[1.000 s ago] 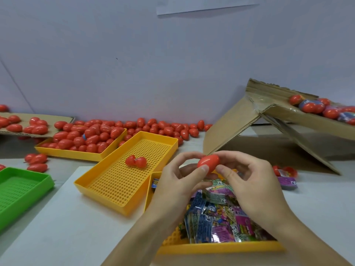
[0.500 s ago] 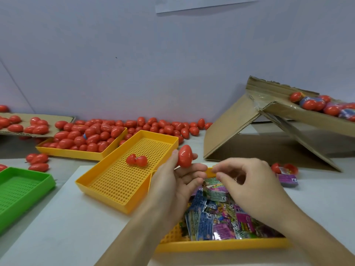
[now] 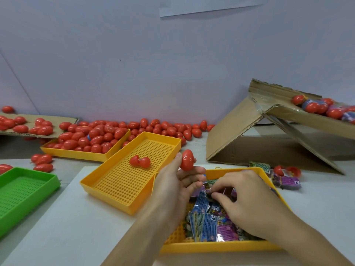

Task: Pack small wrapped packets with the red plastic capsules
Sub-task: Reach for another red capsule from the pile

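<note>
The left hand [image 3: 172, 187] is holding a closed red capsule [image 3: 187, 160] upright between thumb and fingertips, above the gap between two yellow trays. Its other fingers are curling loosely under the capsule. The right hand [image 3: 242, 200] is reaching down into the near yellow tray [image 3: 221, 246], its fingers bending in and pinching at the wrapped packets [image 3: 203, 223] heaped there; whether a packet is actually gripped is hard to tell. The held capsule is sitting just up and to the left of the right hand, apart from it. An open capsule [image 3: 139, 161] is lying in the perforated yellow tray [image 3: 123, 187] beside the left hand. Further back, a third yellow tray [image 3: 76, 153] is holding a pile of closed capsules [image 3: 92, 137], with more lying along the wall. A green tray [image 3: 25, 194] is sitting at far left, and a tilted cardboard box [image 3: 240, 131] is standing at right
</note>
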A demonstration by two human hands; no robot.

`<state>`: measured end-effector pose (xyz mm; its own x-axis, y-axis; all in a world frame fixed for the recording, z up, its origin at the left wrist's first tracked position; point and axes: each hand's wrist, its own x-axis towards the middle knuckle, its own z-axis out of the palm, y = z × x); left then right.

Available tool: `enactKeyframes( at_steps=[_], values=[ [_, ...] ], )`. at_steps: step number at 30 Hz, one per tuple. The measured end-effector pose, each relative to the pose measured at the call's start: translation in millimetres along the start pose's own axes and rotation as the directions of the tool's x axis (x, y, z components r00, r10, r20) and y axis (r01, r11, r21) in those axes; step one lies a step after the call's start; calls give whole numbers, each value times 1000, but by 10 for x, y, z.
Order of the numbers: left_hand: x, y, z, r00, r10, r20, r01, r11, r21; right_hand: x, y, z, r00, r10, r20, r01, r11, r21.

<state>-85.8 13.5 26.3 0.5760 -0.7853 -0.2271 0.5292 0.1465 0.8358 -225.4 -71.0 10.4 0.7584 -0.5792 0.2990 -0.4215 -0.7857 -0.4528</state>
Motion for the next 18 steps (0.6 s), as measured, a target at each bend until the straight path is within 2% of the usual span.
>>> enactKeyframes(
  at_steps=[6,13,18],
  values=[
    [15,0,21,999,33,-35,-33,999,3,28,16,-51,997,81,-18,-79,991,112],
    [20,-1,20,999,33,-13,-33,999,-5,59,50,-191,993,91,73,-107,957,271],
    [24,-2,-5,998,39,39,-37,999,-35,85,104,-253,983,180,-29,-146,877,459]
  ],
)
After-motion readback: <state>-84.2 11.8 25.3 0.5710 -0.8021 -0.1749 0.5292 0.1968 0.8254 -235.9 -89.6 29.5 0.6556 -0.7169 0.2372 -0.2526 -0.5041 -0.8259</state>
